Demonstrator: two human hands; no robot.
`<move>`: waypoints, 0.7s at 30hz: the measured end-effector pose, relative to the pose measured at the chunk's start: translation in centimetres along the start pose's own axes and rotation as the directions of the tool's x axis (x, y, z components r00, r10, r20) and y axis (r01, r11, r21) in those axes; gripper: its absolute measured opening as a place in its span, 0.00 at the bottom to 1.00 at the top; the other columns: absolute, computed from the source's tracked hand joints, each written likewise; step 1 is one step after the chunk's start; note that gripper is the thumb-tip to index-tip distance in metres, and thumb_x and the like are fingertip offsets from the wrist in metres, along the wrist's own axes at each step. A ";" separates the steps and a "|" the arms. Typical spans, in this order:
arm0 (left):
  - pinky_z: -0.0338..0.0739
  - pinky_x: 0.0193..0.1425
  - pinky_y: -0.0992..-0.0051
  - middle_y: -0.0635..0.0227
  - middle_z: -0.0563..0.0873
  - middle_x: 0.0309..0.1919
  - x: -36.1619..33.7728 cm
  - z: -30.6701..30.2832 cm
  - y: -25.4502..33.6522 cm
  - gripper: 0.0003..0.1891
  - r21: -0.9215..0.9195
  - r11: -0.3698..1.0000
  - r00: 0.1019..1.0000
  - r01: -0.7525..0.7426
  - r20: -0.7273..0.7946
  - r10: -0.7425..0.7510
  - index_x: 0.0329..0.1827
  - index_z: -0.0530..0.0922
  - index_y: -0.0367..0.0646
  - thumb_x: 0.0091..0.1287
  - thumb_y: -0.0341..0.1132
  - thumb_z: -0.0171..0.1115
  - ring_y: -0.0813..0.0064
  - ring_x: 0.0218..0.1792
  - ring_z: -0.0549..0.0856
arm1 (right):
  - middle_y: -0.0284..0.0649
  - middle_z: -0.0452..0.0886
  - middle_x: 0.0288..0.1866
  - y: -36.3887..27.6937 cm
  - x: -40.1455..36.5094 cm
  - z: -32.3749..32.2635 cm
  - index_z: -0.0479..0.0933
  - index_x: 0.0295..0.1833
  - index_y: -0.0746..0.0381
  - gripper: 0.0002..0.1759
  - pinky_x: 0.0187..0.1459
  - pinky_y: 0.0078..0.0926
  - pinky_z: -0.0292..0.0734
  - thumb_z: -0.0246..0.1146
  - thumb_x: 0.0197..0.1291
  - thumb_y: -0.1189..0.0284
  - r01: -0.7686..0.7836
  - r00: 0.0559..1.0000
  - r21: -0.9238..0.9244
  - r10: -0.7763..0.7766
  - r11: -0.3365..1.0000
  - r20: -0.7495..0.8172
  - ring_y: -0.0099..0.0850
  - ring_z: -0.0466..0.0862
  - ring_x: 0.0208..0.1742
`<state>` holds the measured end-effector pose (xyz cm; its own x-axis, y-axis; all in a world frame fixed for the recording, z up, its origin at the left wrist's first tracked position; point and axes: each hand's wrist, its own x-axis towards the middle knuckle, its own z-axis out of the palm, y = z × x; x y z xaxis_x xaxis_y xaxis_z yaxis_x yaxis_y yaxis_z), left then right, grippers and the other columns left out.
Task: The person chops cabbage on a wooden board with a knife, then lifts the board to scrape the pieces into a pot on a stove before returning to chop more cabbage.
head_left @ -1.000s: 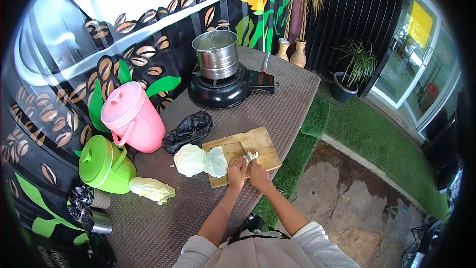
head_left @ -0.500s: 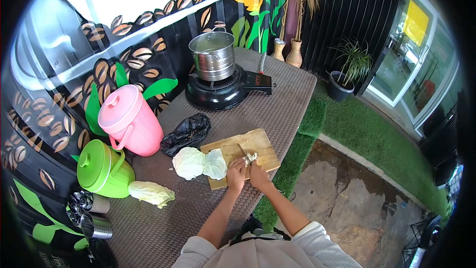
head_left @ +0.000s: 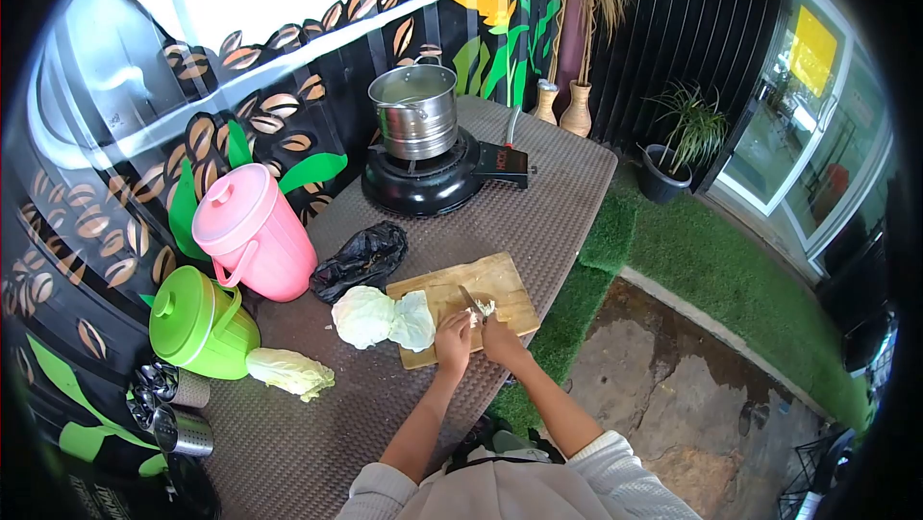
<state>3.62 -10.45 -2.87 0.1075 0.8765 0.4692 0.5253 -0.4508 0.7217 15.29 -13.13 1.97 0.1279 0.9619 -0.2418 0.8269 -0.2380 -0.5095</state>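
Note:
My right hand (head_left: 502, 342) is closed around the handle of a knife (head_left: 468, 299), whose blade points away from me over the wooden cutting board (head_left: 514, 289). Beside it, the bent fingers of my left hand (head_left: 453, 341) press a small white vegetable piece against the board, close to the blade. Chopped white bits (head_left: 486, 308) lie by the knife; their exact kind is too small to tell. A pale cabbage (head_left: 362, 316) sits left of the board, and a loose cabbage leaf (head_left: 412, 320) overlaps the board's left edge.
A napa cabbage (head_left: 288, 373) lies near the green lidded jug (head_left: 192, 323) and pink jug (head_left: 255, 232). A black plastic bag (head_left: 361, 260) is behind the cabbage. Farther back, a steel pot (head_left: 415, 116) stands on a black portable stove (head_left: 418, 188). Metal utensil holders (head_left: 185, 432) are at left.
The view has shifted slightly. My left hand has drawn a little left and toward me from the knife. Both hands stay at the board.

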 end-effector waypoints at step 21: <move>0.74 0.55 0.62 0.56 0.84 0.46 -0.3 -0.2 0.5 0.08 0.068 0.994 0.994 -0.082 -0.064 0.086 0.40 0.83 0.33 0.60 0.25 0.60 0.55 0.50 0.79 | 0.63 0.80 0.45 -0.7 -2.9 1.7 0.61 0.57 0.69 0.22 0.48 0.48 0.79 0.57 0.57 0.77 -0.078 0.996 0.044 0.080 0.996 -0.047 0.55 0.82 0.49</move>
<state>3.70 -11.00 -2.58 0.0979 0.8216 0.5616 0.5708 -0.5086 0.6446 13.37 -16.01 1.64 0.2194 0.9449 -0.2428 0.7894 -0.3182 -0.5249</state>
